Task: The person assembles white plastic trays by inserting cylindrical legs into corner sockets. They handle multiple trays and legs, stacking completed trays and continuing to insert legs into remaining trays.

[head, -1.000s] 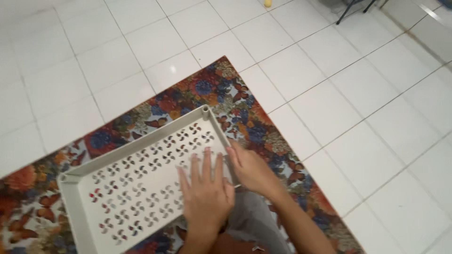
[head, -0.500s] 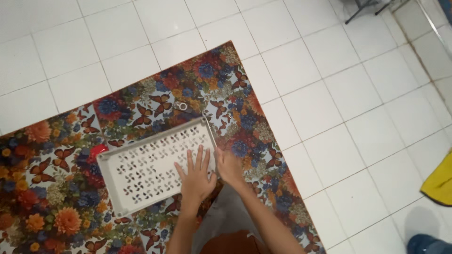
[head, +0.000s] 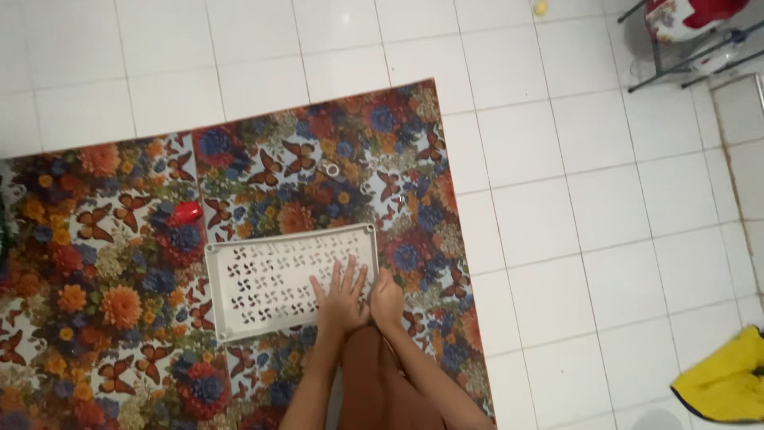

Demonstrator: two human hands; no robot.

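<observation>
1. A mat point(head: 119, 263) printed with butterflies and flowers covers the left part of the white tiled floor point(head: 557, 199).
2. A small red object point(head: 188, 212) lies on the mat, at about 11 o'clock from the tray and just off its corner.
3. A white perforated tray point(head: 263, 279) rests flat on the mat, its long side running left to right.
4. The left hand point(head: 341, 299) lies palm down on the tray's right part, fingers spread; its grip is open and flat, closed on nothing.
5. The right hand point(head: 387, 301) sits at the tray's right edge, at 3 o'clock from the left hand; whether its grip clasps the rim I cannot tell.
6. A small ring-like object point(head: 329, 168) lies on the mat at 12 o'clock from the hands, well apart.
7. A yellow cloth point(head: 720, 384) lies on the floor at 4 o'clock, far right.
</observation>
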